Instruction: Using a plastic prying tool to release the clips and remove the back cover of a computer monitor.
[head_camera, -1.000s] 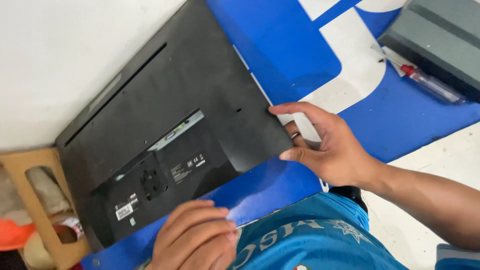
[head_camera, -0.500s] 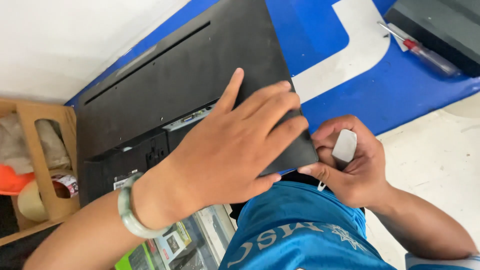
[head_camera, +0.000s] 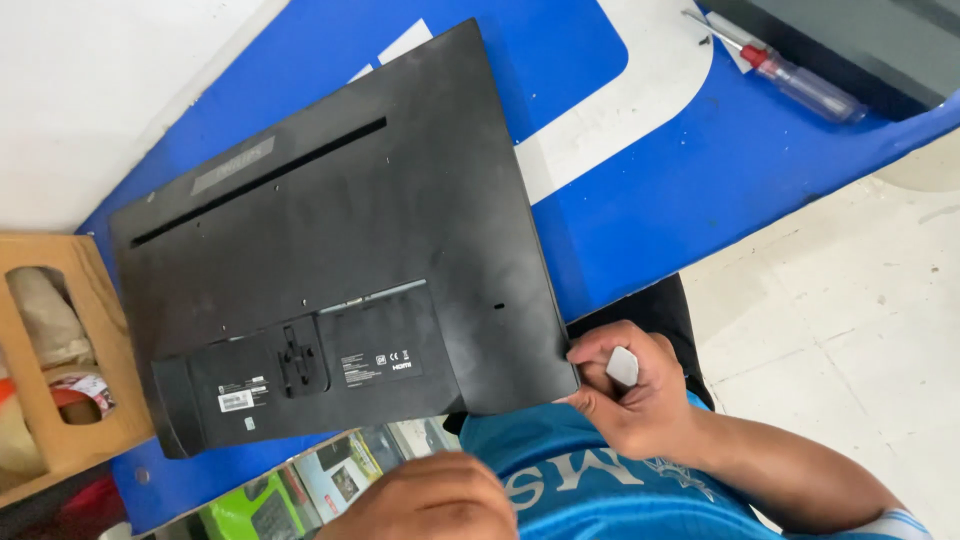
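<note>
— What are we looking at from above?

— We are seeing a black monitor (head_camera: 340, 250) lying face down, its back panel up, across a blue and white tabletop (head_camera: 700, 190). Its near right corner is hanging just past the table edge, over a blue shirt (head_camera: 590, 490).

— And what are we making of the right hand (head_camera: 635, 395)?

— We are finding it curled tight at that corner, fingers pinching a small pale grey pick (head_camera: 622, 366) (flat and rounded, most of it hidden in the grip) right against the monitor's edge.

— Are we seeing the left hand (head_camera: 430, 500) too?

— We are seeing only its back at the bottom of the view, below the monitor's near edge, hovering near a colourful box (head_camera: 290, 495); we cannot tell whether its fingers are apart or together.

— Anything else lying around?

— We are noticing a screwdriver (head_camera: 785, 65) with a red and clear handle resting at the far right of the table, well apart from the monitor, and a cardboard carton (head_camera: 90, 420) sitting just beside the monitor's left end
</note>
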